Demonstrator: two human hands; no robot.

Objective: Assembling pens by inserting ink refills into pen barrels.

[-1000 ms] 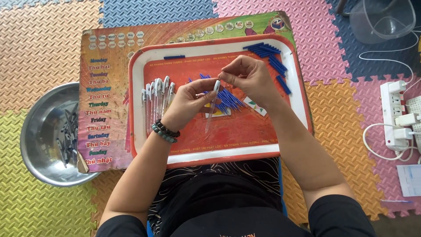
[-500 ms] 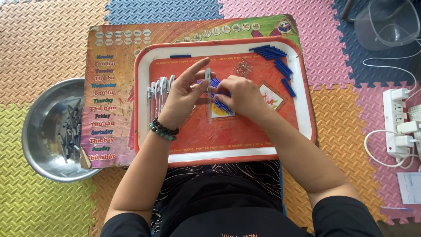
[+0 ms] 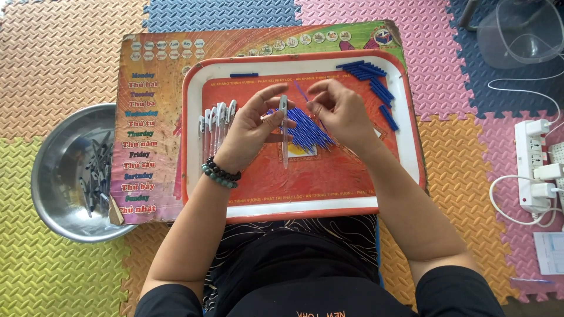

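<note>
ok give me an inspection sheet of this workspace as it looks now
surface: red and white tray on a printed board, laid on coloured foam floor mats.
job's things: clear pen barrel held upright over the tray; thin blue refill pinched beside it; heap of blue refills beneath; row of clear barrels at tray left; blue caps at top right.
clutter: metal bowl of dark small parts at left; clear plastic container top right; paper at right edge.
hands: left hand grips the barrel; right hand holds the refill.
cables: white power strip with plugs and white leads at right.
surroundings: nothing seen.
</note>
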